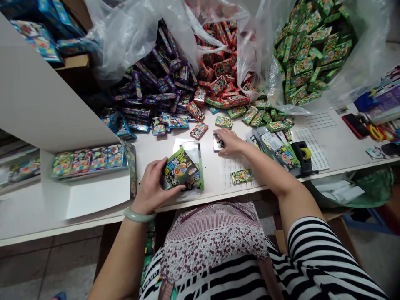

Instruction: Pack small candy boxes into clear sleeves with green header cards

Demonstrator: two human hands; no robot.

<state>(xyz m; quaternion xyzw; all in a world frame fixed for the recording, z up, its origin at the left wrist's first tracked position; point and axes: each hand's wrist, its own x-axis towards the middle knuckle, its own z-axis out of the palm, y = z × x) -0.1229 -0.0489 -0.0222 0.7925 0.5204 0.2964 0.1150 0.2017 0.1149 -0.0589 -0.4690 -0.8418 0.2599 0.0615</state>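
Two separate grips call for even control: hold the small dark-sided box (218, 143), located right of and beyond the black-and-green packet (182, 168), lightly by its edges, and keep the packet steady without creasing it. Fingers of the right hand (230, 142) are curled closed around the box; whether it clears the surface (213, 177) cannot be told. Fingers of the left hand (152, 183) are moderately spread, gripping the packet at its left side.

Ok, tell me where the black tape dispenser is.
Head view, right of centre: the black tape dispenser sits by the near edge of the table, just right of the black-and-green packets, farther right than the right hand.
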